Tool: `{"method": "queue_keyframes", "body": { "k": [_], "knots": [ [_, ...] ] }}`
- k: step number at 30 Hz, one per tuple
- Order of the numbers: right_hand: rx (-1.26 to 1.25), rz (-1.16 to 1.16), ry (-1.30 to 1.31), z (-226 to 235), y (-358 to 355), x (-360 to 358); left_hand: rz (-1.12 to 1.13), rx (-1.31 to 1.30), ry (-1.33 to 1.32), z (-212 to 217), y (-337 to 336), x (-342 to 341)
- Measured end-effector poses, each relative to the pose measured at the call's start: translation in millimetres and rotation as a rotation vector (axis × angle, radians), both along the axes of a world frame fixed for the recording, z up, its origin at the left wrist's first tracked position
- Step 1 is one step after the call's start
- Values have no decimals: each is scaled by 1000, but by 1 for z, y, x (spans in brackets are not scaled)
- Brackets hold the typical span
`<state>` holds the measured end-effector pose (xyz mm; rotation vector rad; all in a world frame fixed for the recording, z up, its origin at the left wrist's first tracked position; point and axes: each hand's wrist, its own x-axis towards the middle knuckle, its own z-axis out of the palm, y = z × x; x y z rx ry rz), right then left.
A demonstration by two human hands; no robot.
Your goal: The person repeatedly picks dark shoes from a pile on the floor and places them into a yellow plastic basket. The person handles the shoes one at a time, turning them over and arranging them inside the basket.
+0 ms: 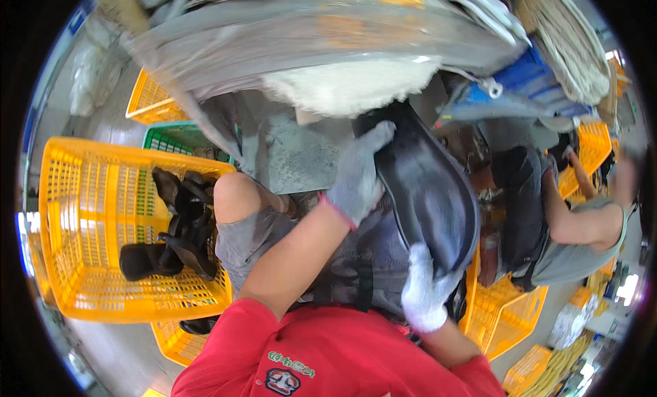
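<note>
room: busy workshop floor, grey concrete point(294, 157) showing between the piles, all of it bent by the fisheye
overhead pile: big grey sheet stack point(308, 34) hanging over the top of the view, with a white fluffy layer point(349, 82) under it, too blurred to say what the stuff is
big basket: yellow plastic crate point(75, 212) on the person's left, tilted open toward the camera, with dark shoe pieces point(174, 233) heaped in its right corner
more crates: a green one point(171, 137) and another yellow one point(150, 99) behind it, more yellow crates point(506, 308) at lower right
co-worker: another person point(582, 226) seated on the right, partly cut off by the rim
held thing: dark insole-shaped sole piece point(431, 199), long and curved, held over the lap at centre-right, between both hands
left hand: grey glove point(356, 178), fingers curled over the top left edge of the sole piece, gripping it
right hand: white glove point(424, 287), closed on the lower end of the piece, thumb probably tucked behind, can't really see
hidden bits: lap and apron point(356, 260) mostly covered by the arms, the sole's lower edge is behind the white glove
</note>
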<state>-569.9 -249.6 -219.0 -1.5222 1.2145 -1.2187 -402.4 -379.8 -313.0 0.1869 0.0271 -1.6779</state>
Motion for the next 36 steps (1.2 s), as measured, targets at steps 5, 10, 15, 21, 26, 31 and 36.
{"method": "queue_keyframes", "body": {
  "k": [5, 10, 15, 21, 26, 31, 36],
  "knots": [
    [-137, 208, 189, -29, -138, 32, 4, 279, -654, -29, -37, 77],
    [24, 265, 390, -53, -216, 74, -63, 200, -1668, -19, 34, 101],
    [279, 346, 226, -8, -152, 60, 97, 387, -596, -5, 26, 21],
    [-234, -3, 238, -28, -157, 30, 142, 71, -741, -28, -57, 5],
    [-3, 38, 339, -67, -229, 57, -172, 523, -2015, -23, -17, 86],
    [118, 171, 168, -11, -214, 74, -64, 321, -1011, -33, 15, 44],
    [-504, 402, 888, 18, -120, 35, 165, 140, -773, -12, -19, 17]
  ]
}}
